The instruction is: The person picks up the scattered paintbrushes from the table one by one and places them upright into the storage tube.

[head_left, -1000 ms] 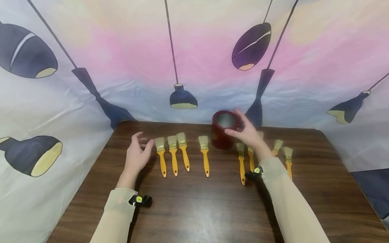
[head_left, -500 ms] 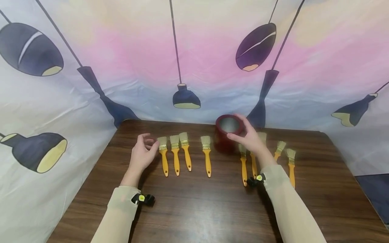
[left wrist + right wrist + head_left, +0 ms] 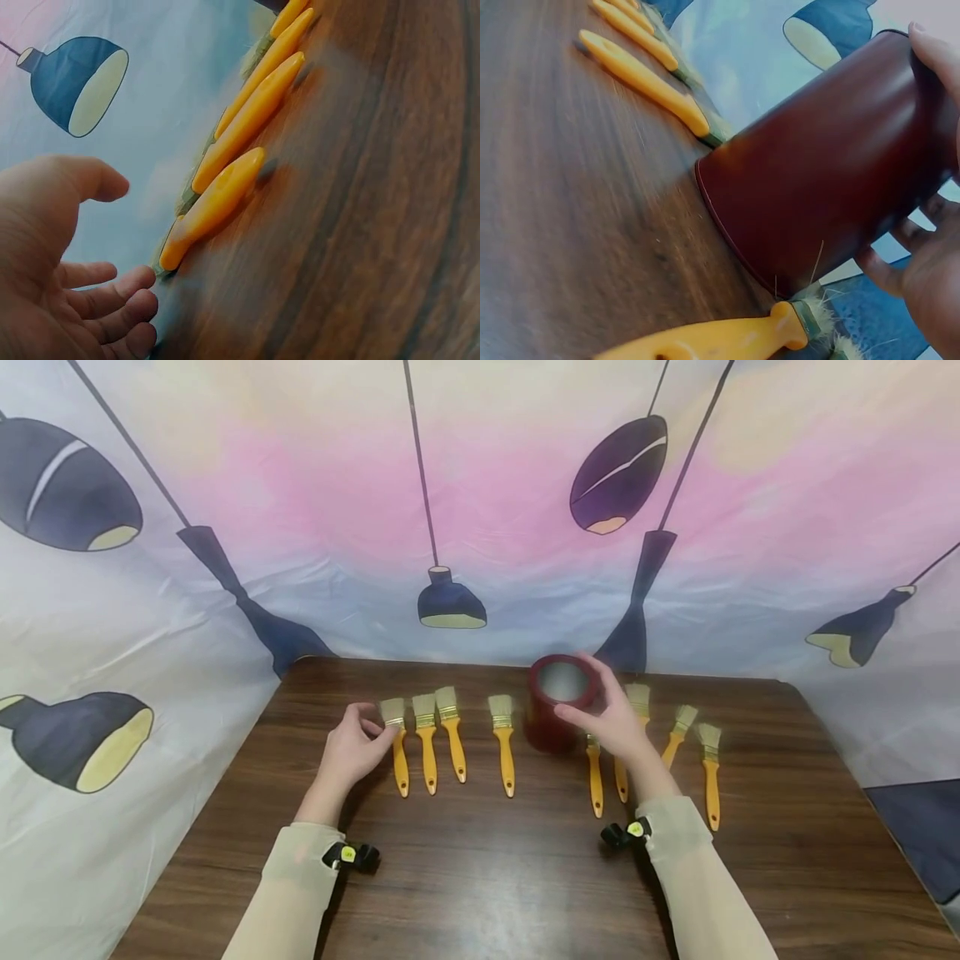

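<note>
My right hand grips a dark red cylindrical pot near its rim, thumb in front and fingers around the far side. The pot's mouth faces up, and its base is right at the tabletop in the right wrist view, close beside a yellow-handled paintbrush. At the left, my left hand is at the bristle end of the leftmost paintbrush. Thumb and fingers stand apart in the left wrist view, with the fingertips beside that brush's bristles.
Two more paintbrushes lie just right of the leftmost one, and a single paintbrush lies left of the pot. Several others, including the rightmost paintbrush, are on the right. A printed fabric backdrop stands behind the brown table.
My right hand has brought the pot a little nearer and lower to the table. My left hand has shifted right to the leftmost paintbrush's bristles.
</note>
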A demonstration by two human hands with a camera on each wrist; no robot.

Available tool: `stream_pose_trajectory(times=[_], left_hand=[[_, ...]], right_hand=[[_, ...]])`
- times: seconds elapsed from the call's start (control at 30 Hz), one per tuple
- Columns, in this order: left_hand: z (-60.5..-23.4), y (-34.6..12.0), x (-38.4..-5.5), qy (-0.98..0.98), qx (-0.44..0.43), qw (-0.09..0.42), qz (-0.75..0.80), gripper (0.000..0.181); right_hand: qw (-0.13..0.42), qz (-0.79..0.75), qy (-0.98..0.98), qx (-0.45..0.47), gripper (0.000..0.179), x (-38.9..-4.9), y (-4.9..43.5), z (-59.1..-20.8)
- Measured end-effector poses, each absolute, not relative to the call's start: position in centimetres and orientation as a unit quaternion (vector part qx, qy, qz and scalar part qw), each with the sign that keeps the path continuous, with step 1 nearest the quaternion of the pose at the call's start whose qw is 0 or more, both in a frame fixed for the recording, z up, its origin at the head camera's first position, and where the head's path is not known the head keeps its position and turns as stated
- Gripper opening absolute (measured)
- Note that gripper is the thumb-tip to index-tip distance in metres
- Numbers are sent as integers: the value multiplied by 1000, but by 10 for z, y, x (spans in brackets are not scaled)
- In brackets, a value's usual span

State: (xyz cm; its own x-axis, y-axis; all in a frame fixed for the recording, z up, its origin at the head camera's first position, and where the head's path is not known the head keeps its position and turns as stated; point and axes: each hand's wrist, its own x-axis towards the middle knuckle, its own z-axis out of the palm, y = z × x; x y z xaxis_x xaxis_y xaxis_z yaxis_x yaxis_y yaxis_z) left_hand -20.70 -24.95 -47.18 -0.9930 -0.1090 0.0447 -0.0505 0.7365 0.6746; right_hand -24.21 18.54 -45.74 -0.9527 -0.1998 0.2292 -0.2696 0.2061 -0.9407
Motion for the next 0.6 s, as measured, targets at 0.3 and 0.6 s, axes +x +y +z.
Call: stream_pose_trajectory(times=[0.3, 0.6], left_hand=[[-476, -247, -206, -942, 23, 14, -333, 80], [-474, -243, -207, -957, 20, -5, -288, 90]], right_hand=[[36, 600, -786, 142, 93, -233, 184, -465], [31, 615, -774, 151, 89, -233, 185, -468]])
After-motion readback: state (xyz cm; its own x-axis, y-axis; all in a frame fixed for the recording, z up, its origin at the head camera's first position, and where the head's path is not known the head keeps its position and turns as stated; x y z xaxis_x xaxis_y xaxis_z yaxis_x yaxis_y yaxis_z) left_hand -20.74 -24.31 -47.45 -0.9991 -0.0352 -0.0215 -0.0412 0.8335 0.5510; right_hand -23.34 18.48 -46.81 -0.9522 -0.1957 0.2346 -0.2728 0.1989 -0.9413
